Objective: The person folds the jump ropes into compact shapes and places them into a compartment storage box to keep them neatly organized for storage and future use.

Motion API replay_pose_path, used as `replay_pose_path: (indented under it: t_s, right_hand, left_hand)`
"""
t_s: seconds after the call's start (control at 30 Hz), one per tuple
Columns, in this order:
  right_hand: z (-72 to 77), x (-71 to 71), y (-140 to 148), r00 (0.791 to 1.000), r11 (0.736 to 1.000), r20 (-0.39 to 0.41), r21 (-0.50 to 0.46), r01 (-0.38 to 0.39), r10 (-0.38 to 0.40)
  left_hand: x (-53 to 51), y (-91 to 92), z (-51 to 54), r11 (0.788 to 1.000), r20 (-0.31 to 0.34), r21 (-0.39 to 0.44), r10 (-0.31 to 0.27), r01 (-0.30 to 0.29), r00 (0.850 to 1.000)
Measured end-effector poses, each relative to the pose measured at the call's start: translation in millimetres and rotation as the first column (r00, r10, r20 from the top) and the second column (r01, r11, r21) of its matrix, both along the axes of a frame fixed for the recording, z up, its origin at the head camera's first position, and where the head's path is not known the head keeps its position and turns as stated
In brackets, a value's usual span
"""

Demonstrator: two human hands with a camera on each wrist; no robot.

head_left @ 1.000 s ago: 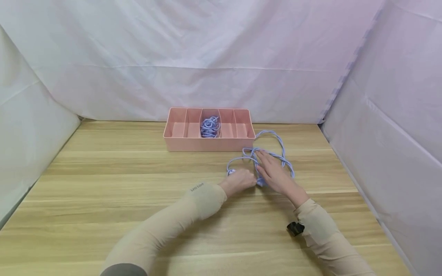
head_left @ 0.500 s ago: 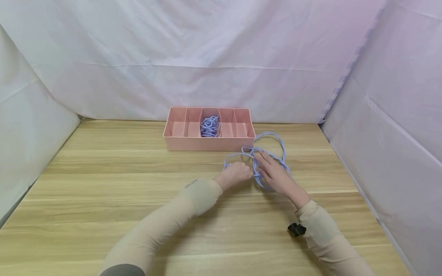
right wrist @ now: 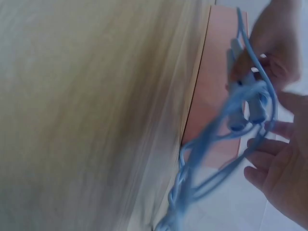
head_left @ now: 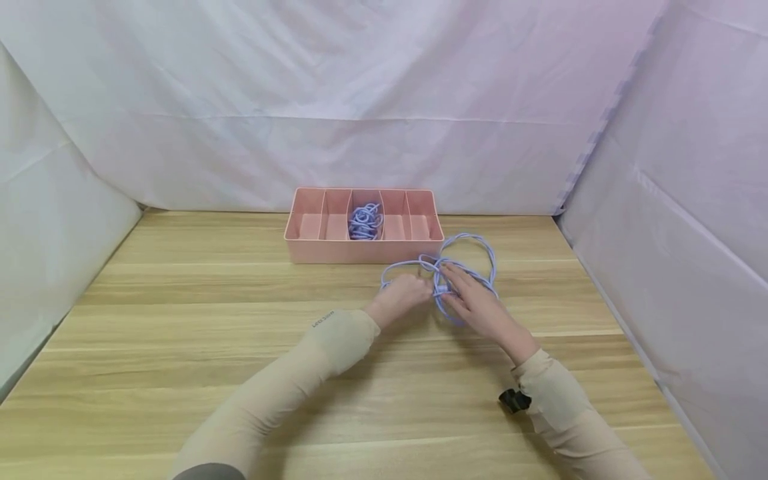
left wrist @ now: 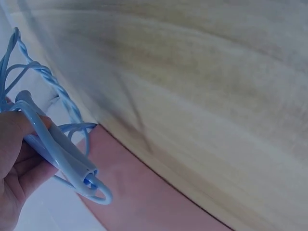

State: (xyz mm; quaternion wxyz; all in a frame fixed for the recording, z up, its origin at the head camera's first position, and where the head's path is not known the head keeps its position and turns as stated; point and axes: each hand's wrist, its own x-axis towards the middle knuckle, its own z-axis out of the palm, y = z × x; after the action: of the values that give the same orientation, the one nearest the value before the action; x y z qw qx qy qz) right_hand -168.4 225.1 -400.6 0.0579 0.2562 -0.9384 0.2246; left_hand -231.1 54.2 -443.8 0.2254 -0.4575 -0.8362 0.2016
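Observation:
A light blue skipping rope [head_left: 493,257] lies in loose loops on the table, at the right front of a pink box [head_left: 366,252]. My left hand [head_left: 403,297] grips its two tube-shaped handles [right wrist: 236,115] side by side; in the left wrist view one handle [left wrist: 62,154] shows clearly between thumb and fingers. Fingers extended, my right hand [head_left: 477,308] touches the rope loops just right of the left hand. Part of the rope is hidden beneath both hands. Another blue rope bundle [head_left: 365,222] sits coiled in the box's middle compartment.
The pink box has several compartments in a row and stands towards the back of the wooden table [head_left: 198,300]. White cloth [head_left: 372,87] hangs behind and at both sides. A small black object [head_left: 515,400] sits at the right wrist.
My left hand has moved left and slightly away from me with the handles, and the loops have shifted left. My right hand stays almost in place.

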Motion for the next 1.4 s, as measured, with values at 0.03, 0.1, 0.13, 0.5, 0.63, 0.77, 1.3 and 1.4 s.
replay_pose_path:
  t_s: [0.03,0.1,0.13,0.5,0.63,0.77,1.3,1.4]
  right_hand:
    - [-0.2,0.1,-1,1.000,1.000,0.000,0.004,0.003,-0.003]
    - [-0.7,0.2,-3,1.000,1.000,-0.019,0.014,0.007,-0.007]
    - [-1.0,0.1,-4,0.999,1.000,-0.041,0.020,0.008,-0.008]
    - [4.7,-1.8,-8,0.962,0.998,-0.271,-0.021,-0.053,0.046]
    - [6.6,-1.6,-8,0.964,0.999,-0.264,-0.036,-0.030,0.020]
    - [7.4,-1.5,-7,0.961,0.998,-0.277,-0.060,-0.013,-0.004]
    - [7.7,-7.9,1,0.902,0.991,-0.425,-0.132,0.017,-0.072]
    - [8.2,-6.8,4,0.910,0.990,-0.407,-0.140,0.023,-0.078]
  left_hand:
    - [8.4,-3.4,14.0,1.000,-0.010,0.028,0.002,-0.001,1.000]
    - [21.0,-7.0,36.7,0.998,0.000,0.064,0.027,-0.027,1.000]
    - [23.9,-8.4,42.7,0.995,-0.004,0.093,0.023,-0.022,1.000]
    - [24.1,-11.9,56.5,0.978,0.065,0.201,0.050,-0.062,0.997]
    - [23.0,-14.0,56.8,0.970,0.060,0.234,0.051,-0.064,0.997]
    - [22.4,-16.0,57.2,0.964,0.057,0.261,0.043,-0.056,0.997]
    - [21.3,-27.3,57.4,0.907,0.055,0.421,-0.015,-0.010,0.998]
    - [19.2,-31.0,56.8,0.869,0.055,0.495,-0.058,0.023,0.997]
